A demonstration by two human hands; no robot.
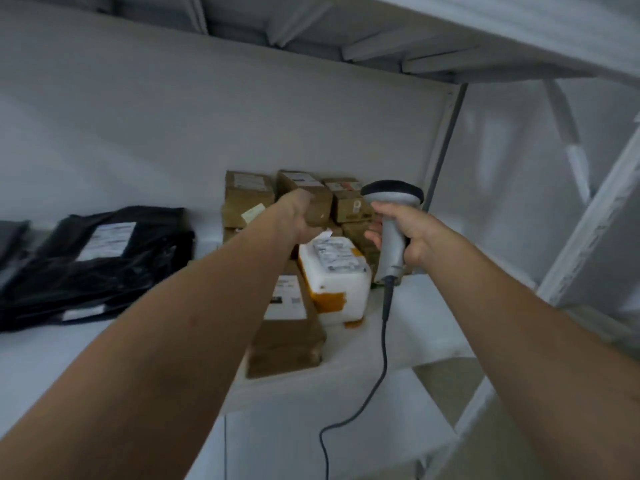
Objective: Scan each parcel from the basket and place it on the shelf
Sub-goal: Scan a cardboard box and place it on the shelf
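My left hand (300,216) reaches deep into the white shelf (408,327) and grips a small brown cardboard parcel (318,208) against the stack of brown boxes (247,199) at the back. My right hand (407,233) is shut around the handle of a grey barcode scanner (393,216); its dark head points toward the boxes and its cable (383,358) hangs down over the shelf edge. The basket is out of view.
A white foam parcel with orange tape (337,282) and a flat brown parcel with a label (287,327) lie in front of the stack. Black plastic mailer bags (100,261) lie at the left. Another shelf board (450,32) hangs overhead, with a metal upright (446,140) at the right.
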